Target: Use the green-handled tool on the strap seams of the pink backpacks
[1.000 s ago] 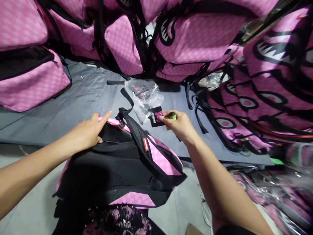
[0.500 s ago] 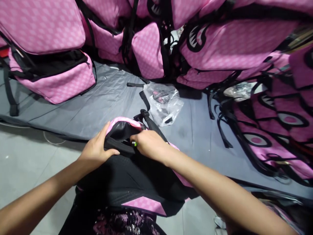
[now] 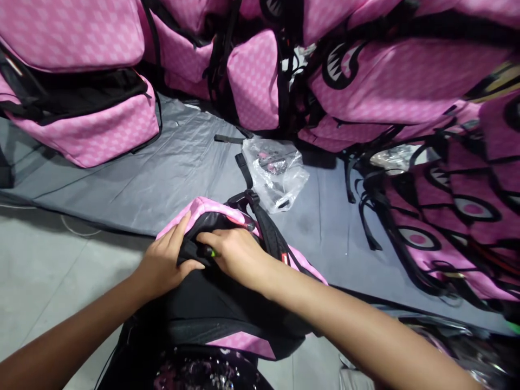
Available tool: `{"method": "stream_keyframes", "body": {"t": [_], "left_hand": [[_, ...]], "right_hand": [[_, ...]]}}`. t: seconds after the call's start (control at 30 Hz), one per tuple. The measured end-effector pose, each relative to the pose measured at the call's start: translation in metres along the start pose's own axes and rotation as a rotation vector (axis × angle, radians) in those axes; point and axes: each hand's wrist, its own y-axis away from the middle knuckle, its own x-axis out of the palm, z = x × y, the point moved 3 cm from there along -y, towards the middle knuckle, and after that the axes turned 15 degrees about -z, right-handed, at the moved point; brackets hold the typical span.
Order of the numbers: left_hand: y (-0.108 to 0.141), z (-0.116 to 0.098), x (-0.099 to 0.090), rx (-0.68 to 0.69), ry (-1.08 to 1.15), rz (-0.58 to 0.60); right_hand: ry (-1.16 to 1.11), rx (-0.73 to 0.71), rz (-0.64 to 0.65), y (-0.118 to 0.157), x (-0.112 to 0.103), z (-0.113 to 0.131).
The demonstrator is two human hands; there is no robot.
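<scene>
A black and pink backpack (image 3: 227, 303) rests at the table's front edge, its top opening facing up. My left hand (image 3: 168, 260) is closed on the left rim of that opening, fingers outside on the pink cloth and thumb on the black side. Over the opening, my right hand (image 3: 239, 257) is curled round a small black-and-green tool (image 3: 210, 252). The far end of the tool is hidden in the dark of the bag, so its kind cannot be made out. Behind my right hand, a black shoulder strap (image 3: 270, 233) runs along the bag.
Several pink backpacks (image 3: 255, 81) stand in a row at the back of the grey-covered table (image 3: 182, 157). A clear plastic bag (image 3: 280, 173) lies just beyond my hands. On the right is a patterned backpack with eye shapes (image 3: 418, 238).
My right hand has shifted a little left and down, deeper into the opening with the tool. The pink rim has tilted up, and my left hand has slid slightly down.
</scene>
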Motion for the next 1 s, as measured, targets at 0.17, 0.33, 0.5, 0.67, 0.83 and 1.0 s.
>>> {"method": "stream_keyframes", "body": {"t": [0.17, 0.33, 0.5, 0.67, 0.83, 1.0], "left_hand": [[0.001, 0.011, -0.001, 0.085, -0.01, -0.061], [-0.001, 0.024, -0.003, 0.021, 0.005, -0.025], [-0.009, 0.022, -0.007, -0.221, -0.012, 0.073], [-0.016, 0.013, -0.013, -0.346, 0.006, 0.102], [-0.021, 0.005, -0.013, -0.39, 0.077, 0.098], [-0.028, -0.049, -0.028, -0.278, 0.081, 0.046]], "right_hand": [[-0.031, -0.113, -0.042, -0.026, 0.009, 0.009], [0.208, -0.235, 0.098, -0.002, -0.01, 0.012], [0.412, 0.058, 0.339, 0.038, -0.022, -0.013], [0.148, 0.434, -0.196, 0.102, -0.059, -0.057], [0.046, 0.79, -0.31, 0.207, -0.029, -0.113], [0.03, 0.924, -0.427, 0.305, 0.005, -0.104]]}}
